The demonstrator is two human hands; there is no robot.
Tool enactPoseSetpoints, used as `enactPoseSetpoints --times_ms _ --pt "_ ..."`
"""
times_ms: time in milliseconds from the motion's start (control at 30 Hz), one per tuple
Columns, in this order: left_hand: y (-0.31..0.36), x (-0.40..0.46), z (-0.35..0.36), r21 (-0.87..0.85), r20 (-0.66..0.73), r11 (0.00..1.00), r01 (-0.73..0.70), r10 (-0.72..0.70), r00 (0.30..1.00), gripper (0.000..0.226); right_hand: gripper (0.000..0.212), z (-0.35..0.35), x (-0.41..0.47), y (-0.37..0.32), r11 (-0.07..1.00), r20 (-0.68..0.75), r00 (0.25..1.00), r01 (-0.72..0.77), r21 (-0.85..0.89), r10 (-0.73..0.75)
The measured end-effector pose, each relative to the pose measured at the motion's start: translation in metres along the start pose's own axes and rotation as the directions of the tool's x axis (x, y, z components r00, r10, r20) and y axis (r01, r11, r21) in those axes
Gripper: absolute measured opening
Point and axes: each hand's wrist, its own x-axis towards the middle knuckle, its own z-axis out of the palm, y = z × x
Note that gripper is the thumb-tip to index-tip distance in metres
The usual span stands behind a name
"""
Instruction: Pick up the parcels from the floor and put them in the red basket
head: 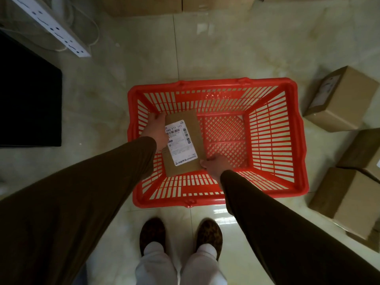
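Flat brown cardboard parcel (183, 142), white shipping label up, held over the left half of the red slatted plastic basket (296, 140). Left hand (155, 130) grips its far-left edge; right hand (216, 164) pinches its near-right corner. Three brown cardboard boxes (339, 99) on pale tiled floor (216, 48), right of the basket.

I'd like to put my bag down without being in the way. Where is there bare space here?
The tiled floor beyond the red basket is bare up to the far cartons. The floor between basket and black mat is also free. Right of the basket it is crowded with brown parcels. Inside, the right half is open; both hands hold a labelled parcel on the left.
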Motion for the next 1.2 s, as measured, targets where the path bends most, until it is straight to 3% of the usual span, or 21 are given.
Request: enactPoseSetpoints --times_ms 167,433,600,833,1033,1200 --pt "0.000 0.008 0.013 0.137 -0.052 0.990 -0.039 0.046 0.998 0.085 0.032 0.015 0.012 -0.003 0.995 0.052 0.998 0.027 -0.095 -0.022" --pt "-0.006 0.004 0.021 0.177 -0.063 0.980 -0.095 0.108 0.992 0.089 0.046 0.020 0.010 0.003 0.975 0.066 0.991 0.130 -0.182 -0.120" --pt "-0.005 0.005 0.022 0.242 -0.033 0.970 -0.031 0.040 0.999 0.086 0.046 0.021 0.011 0.001 0.975 0.056 0.992 0.118 -0.190 -0.110" --pt "-0.009 0.006 0.028 0.319 -0.057 0.947 -0.033 0.054 0.997 0.090 0.042 0.031 0.011 -0.005 0.970 0.076 0.976 0.213 -0.114 -0.206" --pt "-0.004 -0.011 0.023 0.298 -0.029 0.954 -0.035 0.046 0.999 0.091 0.032 0.016 0.000 -0.007 0.941 0.038 0.979 0.203 -0.271 -0.200" --pt "0.014 -0.045 0.000 0.192 -0.031 0.979 -0.069 0.077 0.997 0.090 0.040 -0.027 -0.050 -0.023 0.940 -0.061 0.961 0.249 -0.232 -0.270"
